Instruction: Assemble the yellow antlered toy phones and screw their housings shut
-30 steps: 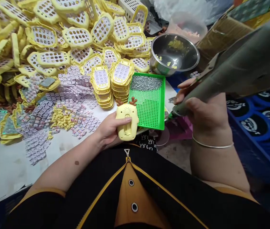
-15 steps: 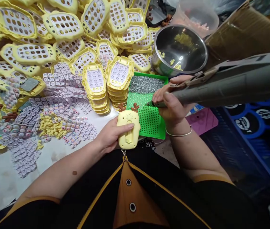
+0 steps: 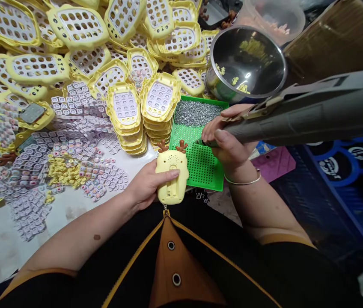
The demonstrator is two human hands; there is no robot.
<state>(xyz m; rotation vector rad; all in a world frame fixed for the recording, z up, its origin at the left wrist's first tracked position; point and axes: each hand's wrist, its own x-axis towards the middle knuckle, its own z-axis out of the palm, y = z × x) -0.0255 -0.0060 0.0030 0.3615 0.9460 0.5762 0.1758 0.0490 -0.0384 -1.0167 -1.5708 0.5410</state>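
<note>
The left hand [image 3: 144, 184] pinched the yellow casing [image 3: 175, 190] thumb-to-fingers. The right hand [image 3: 229, 147] likewise clasped the grey driver [image 3: 316, 115] over the green tray [image 3: 204, 169].

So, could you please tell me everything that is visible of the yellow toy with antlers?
The yellow antlered toy looks like smooth plastic: a rounded body, two brown antlers, a cluster of tiny holes, an open oblong recess and small corner holes. Antlers point away from the wearer. The left grip holds it, thumb across the recess, near the perforated green tray.
</note>
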